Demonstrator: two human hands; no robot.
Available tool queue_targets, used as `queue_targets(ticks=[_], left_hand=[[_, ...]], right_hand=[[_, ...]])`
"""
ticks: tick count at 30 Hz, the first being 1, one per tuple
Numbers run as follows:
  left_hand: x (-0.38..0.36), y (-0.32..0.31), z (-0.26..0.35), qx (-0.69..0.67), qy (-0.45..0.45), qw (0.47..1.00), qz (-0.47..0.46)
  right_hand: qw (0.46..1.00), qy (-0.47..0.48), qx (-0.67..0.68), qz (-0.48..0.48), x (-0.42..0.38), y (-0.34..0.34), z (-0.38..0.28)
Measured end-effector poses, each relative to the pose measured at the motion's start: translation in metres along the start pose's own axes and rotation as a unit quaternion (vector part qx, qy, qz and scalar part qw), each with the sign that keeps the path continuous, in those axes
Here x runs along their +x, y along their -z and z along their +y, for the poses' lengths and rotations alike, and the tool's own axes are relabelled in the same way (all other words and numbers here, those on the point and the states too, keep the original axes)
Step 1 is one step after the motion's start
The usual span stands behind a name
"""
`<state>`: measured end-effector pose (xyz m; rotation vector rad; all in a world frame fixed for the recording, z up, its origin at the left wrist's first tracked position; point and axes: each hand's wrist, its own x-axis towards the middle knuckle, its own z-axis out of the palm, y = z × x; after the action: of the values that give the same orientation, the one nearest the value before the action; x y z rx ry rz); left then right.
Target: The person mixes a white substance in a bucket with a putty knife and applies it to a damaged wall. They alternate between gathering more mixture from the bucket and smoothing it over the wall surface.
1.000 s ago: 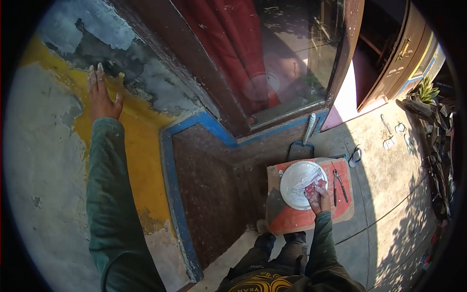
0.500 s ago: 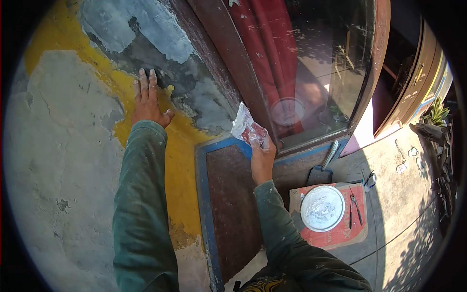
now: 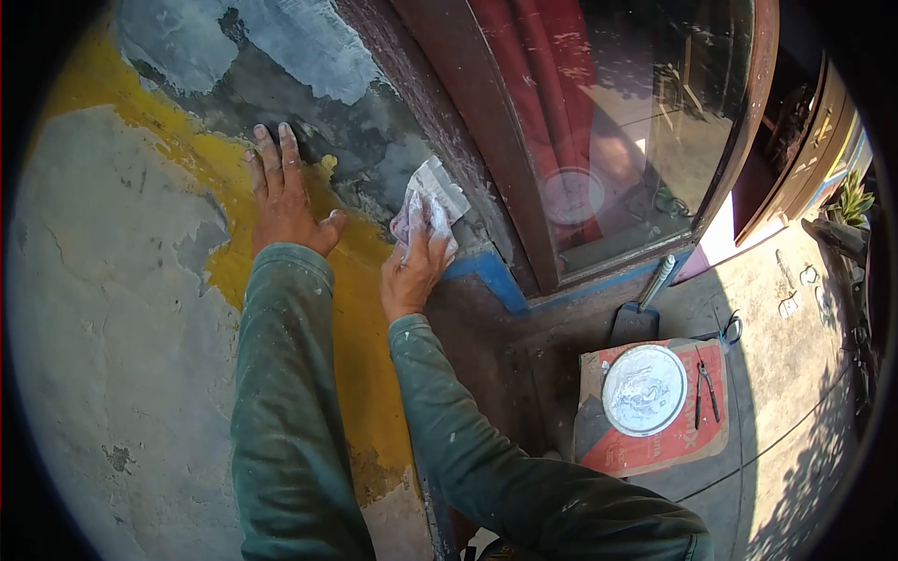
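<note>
My left hand [image 3: 292, 213] lies on the wall with fingers stretched, at the border of the yellow paint [image 3: 360, 365] and a bare dark grey patch [image 3: 271, 84]. In my right hand [image 3: 414, 268] is a folded, white-smeared sheet [image 3: 443, 190] with reddish areas; its exact material I cannot make out. My fingers press this sheet against the lower right of the grey patch, close to the brown window frame [image 3: 496, 122]. White residue coats the right fingers. Pale smooth patches [image 3: 313, 47] cover part of the wall above.
A red cardboard piece [image 3: 613, 455] on the ground bears a round white lid [image 3: 645, 391] with white paste and a pair of pliers [image 3: 705, 393]. Behind it stands a dustpan [image 3: 636, 323]. A glass pane [image 3: 645, 122] is at upper right, and a blue-painted edge [image 3: 500, 280] runs below.
My right hand has moved left and up from beside the window frame, bringing the sheet onto the wall. My left hand stays in place on the wall. The view has shifted slightly.
</note>
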<state>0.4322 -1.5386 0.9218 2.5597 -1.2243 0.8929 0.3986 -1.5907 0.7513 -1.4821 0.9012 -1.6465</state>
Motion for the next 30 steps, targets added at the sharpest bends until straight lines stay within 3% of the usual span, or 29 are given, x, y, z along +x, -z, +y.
queue_targets(ticks=[6, 8, 10, 16, 20, 23, 30], left_hand=[[0.001, 0.000, 0.000, 0.021, 0.002, 1.000, -0.002], [0.002, -0.003, -0.003, 0.022, -0.007, 1.000, 0.007], [0.000, -0.003, -0.003, 0.026, -0.014, 0.999, 0.013], [0.002, -0.003, -0.003, 0.034, -0.019, 0.999, 0.013], [0.001, 0.000, 0.000, 0.033, -0.013, 0.999, 0.004], [0.002, 0.000, -0.002, 0.017, -0.013, 1.000, 0.000], [0.002, -0.003, -0.005, -0.006, -0.028, 1.000, 0.013]], right_hand=[[0.997, 0.038, 0.020, -0.064, -0.024, 0.023, 0.012], [0.996, 0.043, 0.040, -0.061, -0.015, 0.048, 0.012], [0.998, 0.035, 0.046, 0.000, -0.003, 0.064, 0.016], [0.999, 0.041, 0.021, 0.003, 0.025, 0.053, 0.031], [0.999, 0.018, -0.012, -0.028, 0.008, 0.038, 0.028], [0.993, 0.035, 0.012, -0.114, -0.007, 0.051, 0.038], [0.999, 0.003, -0.003, -0.031, 0.012, 0.057, 0.060]])
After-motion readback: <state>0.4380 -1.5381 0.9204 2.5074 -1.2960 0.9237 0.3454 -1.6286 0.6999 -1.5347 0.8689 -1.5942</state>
